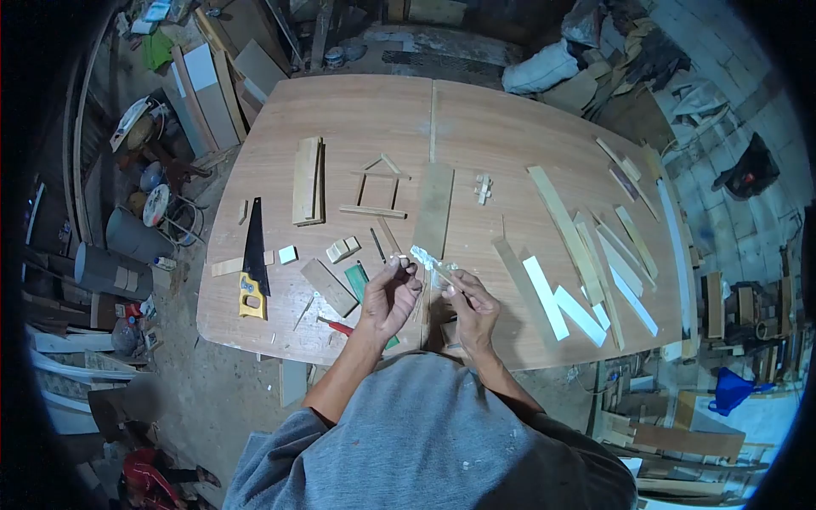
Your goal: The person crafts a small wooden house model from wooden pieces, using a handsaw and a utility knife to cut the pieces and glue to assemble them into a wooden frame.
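Observation:
Near the front edge of the wooden table (365, 110), my left hand (391, 297) has its fingers pinched around a small pale piece. My right hand (473, 308) grips a small light wooden piece (444, 274). Between the hands is a crumpled whitish scrap (422, 256), close to the fingertips. A long flat board (435, 204) lies just beyond them. Left of my left hand are a green block (356, 279), a red-handled tool (338, 326), a grey-brown block (329, 288) and a dark pencil-like stick (377, 244).
A handsaw with yellow handle (252, 293) lies at the left. Stacked boards (308, 181) and a small house-shaped wooden frame (375, 191) are farther back. Several wood strips (568, 225) cover the right side. A person in red (146, 478) is at the lower left.

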Tool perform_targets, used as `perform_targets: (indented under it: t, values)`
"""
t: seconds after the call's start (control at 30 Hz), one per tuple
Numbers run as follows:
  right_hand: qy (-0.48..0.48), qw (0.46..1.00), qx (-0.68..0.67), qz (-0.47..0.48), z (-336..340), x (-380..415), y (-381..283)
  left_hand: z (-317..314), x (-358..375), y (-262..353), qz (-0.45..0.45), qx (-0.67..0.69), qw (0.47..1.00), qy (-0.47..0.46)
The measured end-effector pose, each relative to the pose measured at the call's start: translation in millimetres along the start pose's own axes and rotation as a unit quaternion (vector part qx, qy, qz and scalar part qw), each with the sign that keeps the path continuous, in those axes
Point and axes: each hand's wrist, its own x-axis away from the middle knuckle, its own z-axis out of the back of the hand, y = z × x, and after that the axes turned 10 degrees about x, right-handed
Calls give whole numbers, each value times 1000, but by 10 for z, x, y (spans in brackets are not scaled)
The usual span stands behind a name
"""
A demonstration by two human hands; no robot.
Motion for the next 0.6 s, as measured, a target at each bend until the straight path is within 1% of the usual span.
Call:
perform_targets:
  t: [0.1, 0.13, 0.17, 0.23, 0.27, 0.33, 0.5, 0.6]
  values:
    - [-33, 998, 37, 30, -46, -23, 33, 13, 19, -3, 8, 21, 1000, -18]
    - [-35, 998, 40, 18, -60, -23, 29, 30, 23, -10, 14, 29, 999, -21]
    - [-35, 998, 41, 18, -59, -18, 17, 46, 25, -16, 20, 36, 999, -24]
    - [-12, 1000, -14, 4, -70, -26, -17, 69, 24, -17, 17, 44, 999, -25]
    - [-14, 1000, -13, 4, -70, -26, -6, 76, 29, -14, 16, 50, 998, -26]
    - [-33, 997, 50, 47, -58, -23, 13, 50, 40, -14, 14, 55, 998, -24]
    - [-35, 998, 33, 42, -54, -16, 6, 33, 57, -17, 12, 57, 998, -16]
    - [-29, 997, 36, 56, -30, -22, 15, 51, 26, -19, 19, 64, 997, -35]
